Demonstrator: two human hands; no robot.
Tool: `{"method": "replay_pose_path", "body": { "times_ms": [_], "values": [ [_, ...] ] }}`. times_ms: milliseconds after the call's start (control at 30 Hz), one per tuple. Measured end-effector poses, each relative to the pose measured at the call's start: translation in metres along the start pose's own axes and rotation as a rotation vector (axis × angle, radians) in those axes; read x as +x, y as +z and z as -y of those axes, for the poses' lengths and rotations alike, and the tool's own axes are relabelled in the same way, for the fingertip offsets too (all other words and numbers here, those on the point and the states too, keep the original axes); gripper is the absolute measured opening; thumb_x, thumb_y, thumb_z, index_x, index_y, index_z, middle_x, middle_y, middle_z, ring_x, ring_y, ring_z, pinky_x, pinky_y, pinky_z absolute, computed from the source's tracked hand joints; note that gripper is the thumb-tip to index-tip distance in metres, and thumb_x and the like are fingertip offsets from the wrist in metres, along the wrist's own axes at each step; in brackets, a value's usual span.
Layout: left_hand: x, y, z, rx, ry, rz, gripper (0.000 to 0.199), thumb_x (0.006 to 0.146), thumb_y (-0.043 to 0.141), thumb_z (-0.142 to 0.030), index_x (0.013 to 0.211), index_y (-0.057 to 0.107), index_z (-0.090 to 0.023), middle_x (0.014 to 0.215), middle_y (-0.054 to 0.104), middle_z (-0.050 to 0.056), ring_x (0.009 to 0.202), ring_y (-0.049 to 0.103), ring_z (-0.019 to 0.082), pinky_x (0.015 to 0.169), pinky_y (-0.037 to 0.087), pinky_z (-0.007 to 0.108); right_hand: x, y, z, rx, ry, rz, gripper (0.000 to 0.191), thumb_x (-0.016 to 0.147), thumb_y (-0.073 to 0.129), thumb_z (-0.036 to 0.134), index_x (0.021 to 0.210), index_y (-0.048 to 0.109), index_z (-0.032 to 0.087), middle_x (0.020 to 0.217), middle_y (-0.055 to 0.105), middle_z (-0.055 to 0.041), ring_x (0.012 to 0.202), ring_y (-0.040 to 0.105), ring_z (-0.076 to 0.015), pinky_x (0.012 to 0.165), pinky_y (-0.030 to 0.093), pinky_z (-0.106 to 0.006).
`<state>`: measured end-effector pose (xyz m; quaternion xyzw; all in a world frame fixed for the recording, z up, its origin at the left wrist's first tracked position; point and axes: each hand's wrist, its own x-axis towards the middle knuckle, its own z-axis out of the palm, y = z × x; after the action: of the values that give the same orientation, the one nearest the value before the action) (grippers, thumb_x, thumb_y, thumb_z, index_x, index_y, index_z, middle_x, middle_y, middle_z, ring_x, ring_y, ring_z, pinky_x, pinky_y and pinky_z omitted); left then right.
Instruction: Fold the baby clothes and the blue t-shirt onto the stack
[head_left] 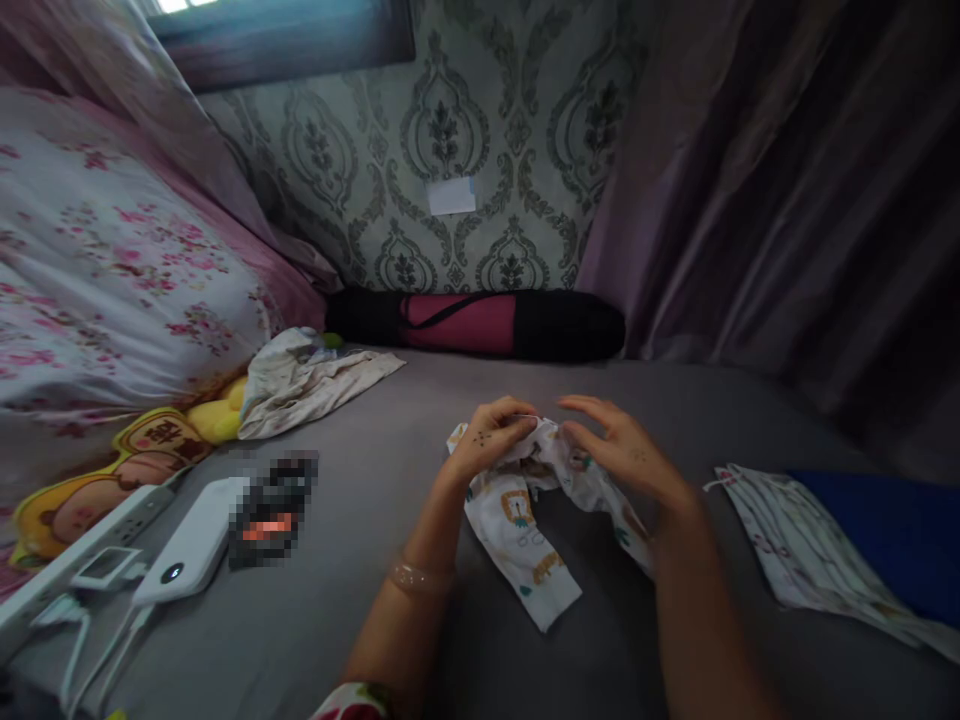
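Observation:
A pair of small white trousers [517, 520] with lion and leaf prints hangs in front of me, its two legs spread toward me on the bed. My left hand [495, 435] is closed on the waist edge at the top, thumb against the bent fingers. A clear bangle [421, 577] circles that wrist. Beside the other end of the waist is my right hand [615, 445], thumb and fingers apart; its thumb is close to the cloth, and I cannot tell if they touch. Part of the far leg is hidden behind my right wrist.
The grey bed sheet [360, 560] lies under everything. At left are a white power bank [196, 540], a power strip [124, 530], cables, a blurred-out object [274, 510] and crumpled cloth [307, 385]. Folded striped clothing [795, 550] and blue fabric [885, 530] lie right. A long black-and-pink bag [472, 325] rests against the wall.

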<state>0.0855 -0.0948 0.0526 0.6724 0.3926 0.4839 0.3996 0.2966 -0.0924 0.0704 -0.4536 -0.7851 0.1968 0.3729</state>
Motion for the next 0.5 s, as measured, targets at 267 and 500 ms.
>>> {"method": "replay_pose_path", "body": {
  "times_ms": [267, 500],
  "values": [
    [0.001, -0.015, 0.0, -0.049, -0.012, -0.249, 0.023, 0.077, 0.067, -0.035, 0.091, 0.071, -0.016, 0.088, 0.07, 0.005, 0.079, 0.061, 0.014, 0.069, 0.047, 0.023, 0.007, 0.018, 0.002, 0.12, 0.169, -0.058, 0.03, 0.081, 0.06, 0.044, 0.095, 0.07, 0.02, 0.082, 0.072, -0.0031, 0.07, 0.064, -0.0191, 0.061, 0.049, -0.028],
    [-0.007, -0.025, -0.011, -0.007, -0.162, -0.123, 0.028, 0.082, 0.06, -0.042, 0.076, 0.062, -0.015, 0.061, 0.059, 0.0, 0.049, 0.05, 0.008, 0.048, 0.039, 0.02, 0.006, -0.003, -0.014, 0.07, 0.31, -0.269, 0.032, 0.075, 0.064, 0.047, 0.087, 0.071, 0.017, 0.077, 0.071, -0.0052, 0.07, 0.064, -0.0214, 0.056, 0.046, -0.027]
  ]
}}
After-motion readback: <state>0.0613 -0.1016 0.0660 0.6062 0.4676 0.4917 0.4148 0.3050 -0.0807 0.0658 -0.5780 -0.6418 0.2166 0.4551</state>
